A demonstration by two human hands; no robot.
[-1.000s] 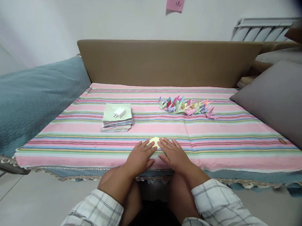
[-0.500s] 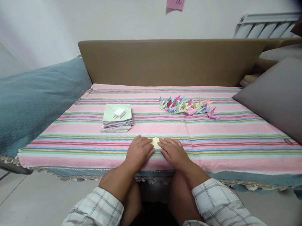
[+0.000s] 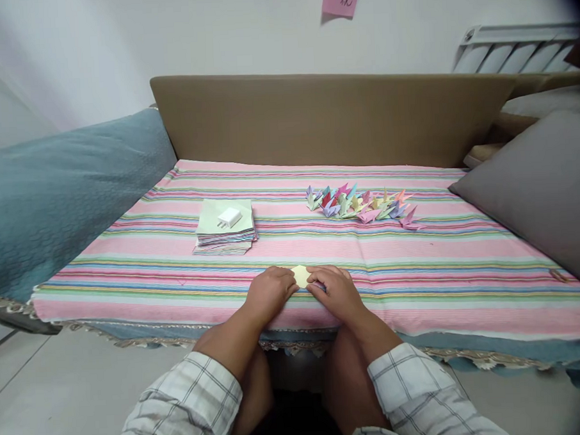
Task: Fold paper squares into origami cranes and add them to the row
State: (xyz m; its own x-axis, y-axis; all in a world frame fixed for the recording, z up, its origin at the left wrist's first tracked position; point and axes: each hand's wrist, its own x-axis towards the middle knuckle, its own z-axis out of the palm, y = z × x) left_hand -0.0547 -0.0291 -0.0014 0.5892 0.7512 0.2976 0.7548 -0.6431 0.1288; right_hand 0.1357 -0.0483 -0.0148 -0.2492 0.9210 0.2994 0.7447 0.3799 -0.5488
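A small folded piece of pale yellow paper (image 3: pixel 301 276) lies on the striped cloth near the seat's front edge, between my two hands. My left hand (image 3: pixel 271 292) is closed at its left side, thumb and fingertips on that edge. From the right, my right hand (image 3: pixel 335 290) grips the other edge with fingers bent and thumb below. Beyond my left hand stands a stack of square paper sheets (image 3: pixel 226 236), with a white plug adapter (image 3: pixel 230 217) on top. Folded paper cranes (image 3: pixel 359 205) in many colours sit grouped beyond my right hand.
The pink striped cloth (image 3: pixel 143 281) covers the seat. A brown backrest (image 3: pixel 314 120) runs along the back. A blue covered armrest (image 3: pixel 77 182) bounds the left, and a grey cushion (image 3: pixel 543 187) leans at the right. A pink note (image 3: pixel 341 0) is on the wall.
My left fingers have drawn in from stretched forward to bent at the paper's edge. My right fingers have curled more, with the thumb nearer the paper. The paper stays about where it was.
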